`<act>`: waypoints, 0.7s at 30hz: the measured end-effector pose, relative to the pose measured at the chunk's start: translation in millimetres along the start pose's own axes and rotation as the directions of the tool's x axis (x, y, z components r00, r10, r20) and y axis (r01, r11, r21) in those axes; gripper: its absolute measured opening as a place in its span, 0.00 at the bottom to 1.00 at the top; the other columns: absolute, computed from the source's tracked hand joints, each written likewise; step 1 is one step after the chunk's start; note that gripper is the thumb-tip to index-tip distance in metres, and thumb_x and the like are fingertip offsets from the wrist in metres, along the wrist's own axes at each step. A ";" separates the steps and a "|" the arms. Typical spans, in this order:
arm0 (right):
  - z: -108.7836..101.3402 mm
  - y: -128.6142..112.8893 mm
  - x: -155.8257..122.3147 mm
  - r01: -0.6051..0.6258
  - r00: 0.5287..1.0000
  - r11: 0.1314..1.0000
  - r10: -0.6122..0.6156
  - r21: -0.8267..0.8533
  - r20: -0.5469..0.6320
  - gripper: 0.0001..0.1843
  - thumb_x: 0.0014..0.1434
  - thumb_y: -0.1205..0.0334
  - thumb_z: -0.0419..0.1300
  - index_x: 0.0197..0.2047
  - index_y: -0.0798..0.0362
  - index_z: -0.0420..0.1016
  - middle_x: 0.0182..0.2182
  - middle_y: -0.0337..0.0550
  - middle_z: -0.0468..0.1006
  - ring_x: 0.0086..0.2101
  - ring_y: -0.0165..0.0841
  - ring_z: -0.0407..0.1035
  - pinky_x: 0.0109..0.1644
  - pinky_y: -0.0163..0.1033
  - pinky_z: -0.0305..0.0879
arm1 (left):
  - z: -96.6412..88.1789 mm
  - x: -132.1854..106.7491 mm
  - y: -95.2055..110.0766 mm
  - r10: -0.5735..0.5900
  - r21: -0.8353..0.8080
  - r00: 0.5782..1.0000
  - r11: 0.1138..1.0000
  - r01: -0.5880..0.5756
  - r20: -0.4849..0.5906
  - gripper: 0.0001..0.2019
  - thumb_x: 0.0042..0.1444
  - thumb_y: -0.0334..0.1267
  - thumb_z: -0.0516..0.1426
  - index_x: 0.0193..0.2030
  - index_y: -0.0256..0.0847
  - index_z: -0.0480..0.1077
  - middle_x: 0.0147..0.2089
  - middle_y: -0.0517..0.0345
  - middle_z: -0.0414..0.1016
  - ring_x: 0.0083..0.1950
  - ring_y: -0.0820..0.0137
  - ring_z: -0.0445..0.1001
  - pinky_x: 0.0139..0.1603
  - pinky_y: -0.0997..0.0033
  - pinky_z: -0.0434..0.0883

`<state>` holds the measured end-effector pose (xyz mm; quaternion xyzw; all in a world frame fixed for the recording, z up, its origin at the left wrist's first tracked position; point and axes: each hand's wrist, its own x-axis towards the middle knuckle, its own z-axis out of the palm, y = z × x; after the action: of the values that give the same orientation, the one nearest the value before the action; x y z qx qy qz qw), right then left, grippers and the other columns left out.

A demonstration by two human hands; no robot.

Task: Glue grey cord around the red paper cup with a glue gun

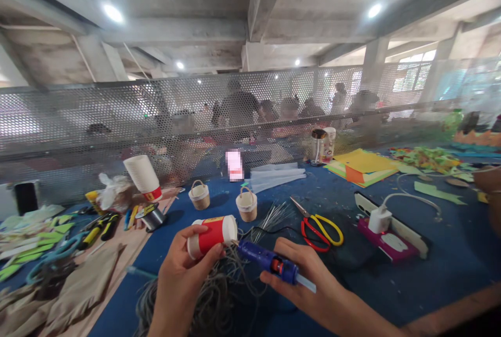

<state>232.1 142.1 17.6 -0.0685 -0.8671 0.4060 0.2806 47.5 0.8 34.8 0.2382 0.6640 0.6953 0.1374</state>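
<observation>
My left hand is wrapped round a red and white paper cup held on its side. My right hand grips a blue glue gun whose nozzle touches the cup's rim. A clear glue stick pokes out of the gun's back. Under both hands lies a tangle of grey cord on the blue table.
Two small woven baskets stand ahead of me, with red and yellow scissors to the right. A power strip with a white charger lies farther right. Stacked paper cups, tools and coloured paper sit around. A mesh screen borders the table's far side, people behind it.
</observation>
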 end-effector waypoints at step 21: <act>0.3 9.0 -3.3 0.047 0.989 0.998 -0.043 0.030 -0.142 0.12 0.63 0.51 0.62 0.32 0.48 0.71 0.31 0.39 0.74 0.31 0.32 0.68 0.33 0.34 0.63 | -2.9 0.3 -19.7 0.175 0.119 0.982 0.976 -0.183 0.069 0.23 0.45 0.42 0.70 0.47 0.45 0.67 0.36 0.60 0.84 0.35 0.65 0.83 0.35 0.73 0.79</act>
<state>233.7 146.7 9.3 -0.0729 -0.8394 0.4080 0.3515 43.3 0.0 15.3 0.3254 0.6779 0.6545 0.0783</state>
